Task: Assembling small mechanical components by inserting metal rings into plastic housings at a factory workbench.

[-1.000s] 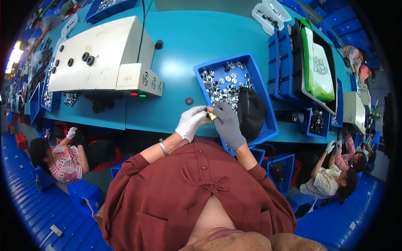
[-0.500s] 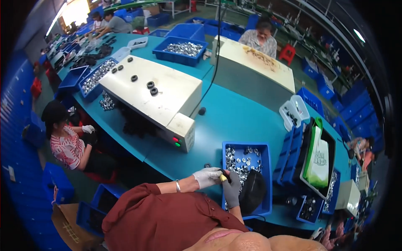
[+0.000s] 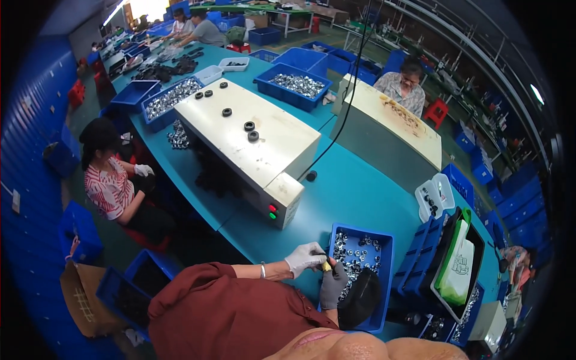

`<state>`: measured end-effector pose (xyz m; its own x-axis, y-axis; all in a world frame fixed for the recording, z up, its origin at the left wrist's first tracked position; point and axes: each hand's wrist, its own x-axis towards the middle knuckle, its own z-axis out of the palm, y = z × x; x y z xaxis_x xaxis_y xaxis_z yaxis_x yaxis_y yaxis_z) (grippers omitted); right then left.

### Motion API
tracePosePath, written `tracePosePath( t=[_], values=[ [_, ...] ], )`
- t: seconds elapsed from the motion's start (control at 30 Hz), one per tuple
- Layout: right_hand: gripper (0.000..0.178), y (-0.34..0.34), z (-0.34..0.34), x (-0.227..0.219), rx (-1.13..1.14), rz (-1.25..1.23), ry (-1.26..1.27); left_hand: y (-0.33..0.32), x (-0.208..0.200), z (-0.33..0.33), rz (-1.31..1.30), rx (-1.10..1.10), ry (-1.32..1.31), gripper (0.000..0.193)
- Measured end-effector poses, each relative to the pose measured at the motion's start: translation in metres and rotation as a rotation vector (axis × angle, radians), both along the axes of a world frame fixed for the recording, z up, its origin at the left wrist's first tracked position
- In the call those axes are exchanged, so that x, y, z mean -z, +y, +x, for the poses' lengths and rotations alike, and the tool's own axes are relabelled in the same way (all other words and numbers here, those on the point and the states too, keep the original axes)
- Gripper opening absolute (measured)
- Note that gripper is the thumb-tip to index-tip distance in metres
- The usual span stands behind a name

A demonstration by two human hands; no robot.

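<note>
View tilted up; handwork seems uninterrupted.
Right hand (image 3: 333, 284) grasps a yellow piece (image 3: 327, 266) near the blue bin (image 3: 387, 270); left hand (image 3: 305, 259), cannot tell.

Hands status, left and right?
White-gloved left hand: fingers bent inward; whether it grips anything can't be told.
Grey-gloved right hand: fingers curled, small yellow piece at the thumb; grip unclear.

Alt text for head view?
A person's white-gloved left hand and gray-gloved right hand meet around something small and yellow at the left edge of a blue bin of shiny metal parts. A cream machine stands on a teal table.
</note>
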<state>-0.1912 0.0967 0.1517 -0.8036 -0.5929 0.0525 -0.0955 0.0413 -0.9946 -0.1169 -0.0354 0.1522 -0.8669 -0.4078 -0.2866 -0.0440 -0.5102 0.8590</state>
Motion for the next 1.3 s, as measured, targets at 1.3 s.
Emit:
tracePosePath(
  t=[1.3],
  values=[
    [0.030,0.005,-0.014,0.017,-0.062,0.113,-0.151,0.010,0.039,-0.004,0.006,-0.057,-0.069,0.018]
  ],
)
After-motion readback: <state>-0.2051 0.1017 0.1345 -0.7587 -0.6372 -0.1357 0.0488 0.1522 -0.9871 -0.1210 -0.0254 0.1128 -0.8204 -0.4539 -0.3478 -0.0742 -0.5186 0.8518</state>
